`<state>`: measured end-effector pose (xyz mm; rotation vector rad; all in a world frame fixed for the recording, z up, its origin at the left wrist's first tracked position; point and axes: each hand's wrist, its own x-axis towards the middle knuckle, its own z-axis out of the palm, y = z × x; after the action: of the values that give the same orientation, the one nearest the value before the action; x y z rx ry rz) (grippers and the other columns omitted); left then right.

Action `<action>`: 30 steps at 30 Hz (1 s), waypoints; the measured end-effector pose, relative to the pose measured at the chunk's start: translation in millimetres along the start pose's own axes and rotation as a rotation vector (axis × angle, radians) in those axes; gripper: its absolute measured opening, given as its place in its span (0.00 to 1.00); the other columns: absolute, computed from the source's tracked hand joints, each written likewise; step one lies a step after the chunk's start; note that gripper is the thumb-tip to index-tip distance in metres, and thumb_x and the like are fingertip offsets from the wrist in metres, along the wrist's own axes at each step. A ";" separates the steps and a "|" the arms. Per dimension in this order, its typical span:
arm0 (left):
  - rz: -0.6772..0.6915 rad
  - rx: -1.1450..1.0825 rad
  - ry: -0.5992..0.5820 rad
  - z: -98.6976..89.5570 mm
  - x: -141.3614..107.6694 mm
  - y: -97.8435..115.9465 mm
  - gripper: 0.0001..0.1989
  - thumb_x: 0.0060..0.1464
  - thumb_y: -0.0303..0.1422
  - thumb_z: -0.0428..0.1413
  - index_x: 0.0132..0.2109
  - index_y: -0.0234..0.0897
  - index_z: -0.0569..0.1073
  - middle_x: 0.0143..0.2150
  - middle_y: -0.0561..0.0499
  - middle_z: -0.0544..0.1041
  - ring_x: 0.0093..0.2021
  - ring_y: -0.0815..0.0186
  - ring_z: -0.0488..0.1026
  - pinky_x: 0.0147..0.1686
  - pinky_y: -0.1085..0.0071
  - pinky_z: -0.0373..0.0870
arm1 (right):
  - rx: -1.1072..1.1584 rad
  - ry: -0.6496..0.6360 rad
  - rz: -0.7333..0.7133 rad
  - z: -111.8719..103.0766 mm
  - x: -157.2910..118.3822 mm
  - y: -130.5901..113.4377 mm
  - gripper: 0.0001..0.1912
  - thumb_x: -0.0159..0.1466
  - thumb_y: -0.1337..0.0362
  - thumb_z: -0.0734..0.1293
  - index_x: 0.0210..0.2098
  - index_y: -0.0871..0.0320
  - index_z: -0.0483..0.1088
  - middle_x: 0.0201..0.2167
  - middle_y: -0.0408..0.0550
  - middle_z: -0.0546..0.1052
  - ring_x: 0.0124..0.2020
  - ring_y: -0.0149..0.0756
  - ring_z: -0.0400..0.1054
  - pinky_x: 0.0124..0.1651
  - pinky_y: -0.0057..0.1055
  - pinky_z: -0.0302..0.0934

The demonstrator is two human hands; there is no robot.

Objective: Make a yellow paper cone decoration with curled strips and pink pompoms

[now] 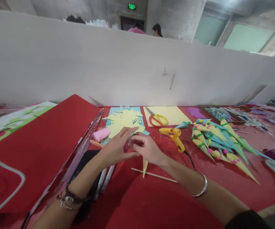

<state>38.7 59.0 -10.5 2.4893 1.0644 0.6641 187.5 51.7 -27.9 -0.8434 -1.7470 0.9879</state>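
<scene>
My left hand (117, 146) is curled above the red table, its thumb stretched towards the right hand. A small, partly clear pinkish thing (126, 145) shows between both hands, too covered to name. My right hand (149, 149) is closed, its fingertips bent in against the left fingers; what they pinch is hidden. Below the right hand a pale yellow paper cone (145, 167) points downward, its upper end covered by that hand. Its tip crosses a thin wooden stick (160, 176) lying on the table. Just beyond the hands is a pile of cut yellow paper pieces (120, 122) on blue sheets.
A yellow glue gun (174, 136) with its cord lies right of my hands. Behind it are scissors (158, 118) on a cream sheet (175, 113). Decorated paper cones (214, 135) are heaped at the right. A pink roll (101, 134) and a large red board (53, 136) lie leftward.
</scene>
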 end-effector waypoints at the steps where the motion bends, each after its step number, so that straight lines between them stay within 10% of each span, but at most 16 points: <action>1: -0.006 -0.102 -0.013 -2.8 0.8 -1.8 0.30 0.49 0.39 0.52 0.58 0.43 0.52 0.52 0.46 0.64 0.50 0.60 0.63 0.48 0.64 0.62 | 0.011 0.000 -0.004 1.1 3.1 2.5 0.11 0.52 0.77 0.58 0.26 0.57 0.69 0.27 0.43 0.68 0.31 0.31 0.64 0.36 0.28 0.61; 9: -0.376 -0.377 0.177 -6.5 14.5 -19.6 0.22 0.55 0.43 0.39 0.44 0.36 0.71 0.35 0.49 0.76 0.40 0.62 0.70 0.38 0.68 0.69 | 0.085 -0.049 -0.064 4.7 23.2 13.9 0.11 0.53 0.75 0.58 0.27 0.57 0.69 0.34 0.45 0.70 0.42 0.33 0.64 0.41 0.29 0.61; 15: -0.460 -0.248 0.345 -7.9 28.5 -49.3 0.26 0.56 0.40 0.34 0.52 0.30 0.64 0.51 0.40 0.66 0.50 0.57 0.63 0.47 0.59 0.62 | 0.055 0.025 -0.047 -5.2 28.0 13.2 0.11 0.54 0.74 0.58 0.31 0.59 0.71 0.29 0.43 0.68 0.31 0.29 0.64 0.36 0.28 0.60; 19: -0.419 -0.142 0.351 -10.4 21.9 -45.8 0.23 0.53 0.40 0.43 0.52 0.34 0.64 0.59 0.43 0.53 0.60 0.55 0.45 0.57 0.54 0.42 | 0.096 0.055 -0.044 -10.8 25.0 16.0 0.12 0.56 0.72 0.58 0.34 0.57 0.71 0.32 0.45 0.69 0.33 0.30 0.65 0.38 0.28 0.61; 24: -0.197 -0.133 0.079 -5.5 10.5 -5.8 0.40 0.43 0.37 0.56 0.60 0.40 0.45 0.50 0.46 0.65 0.47 0.60 0.66 0.44 0.64 0.64 | 0.173 0.093 -0.055 -14.2 18.1 13.4 0.09 0.57 0.67 0.61 0.36 0.56 0.71 0.34 0.45 0.69 0.37 0.32 0.66 0.41 0.30 0.62; 30: -0.184 0.041 0.108 0.7 13.0 8.9 0.25 0.44 0.29 0.53 0.51 0.37 0.56 0.40 0.48 0.71 0.36 0.61 0.71 0.33 0.69 0.66 | -0.028 0.072 -0.150 -21.2 9.5 0.3 0.07 0.55 0.65 0.66 0.34 0.55 0.72 0.31 0.45 0.71 0.36 0.34 0.66 0.38 0.30 0.61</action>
<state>52.2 62.7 -3.1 2.3743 1.3406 0.7338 204.2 65.4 -19.3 -0.7448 -1.7385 0.8267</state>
